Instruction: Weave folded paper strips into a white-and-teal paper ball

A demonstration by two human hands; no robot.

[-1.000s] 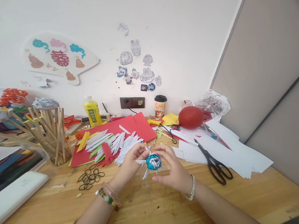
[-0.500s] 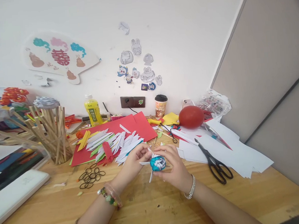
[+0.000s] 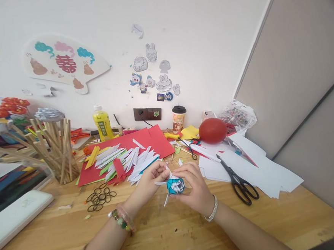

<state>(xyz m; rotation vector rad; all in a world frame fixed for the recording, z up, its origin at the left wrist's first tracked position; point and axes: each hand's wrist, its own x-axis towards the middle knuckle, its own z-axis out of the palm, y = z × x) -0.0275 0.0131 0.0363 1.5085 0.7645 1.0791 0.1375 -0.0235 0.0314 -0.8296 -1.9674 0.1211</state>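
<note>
Paper ball (image 3: 176, 186): left fingers (image 3: 161, 175) pinching flap (image 3: 169, 173), right fingers (image 3: 189, 172) cupping.

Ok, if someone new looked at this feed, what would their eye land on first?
Probably the smooth red ball-like object, bright against the white papers at the back right of the table. Next, likely the blue-and-white folded paper piece at centre, held between the left hand and right hand, and the fan-shaped cutout with red lettering, on the wall at upper left.
</note>
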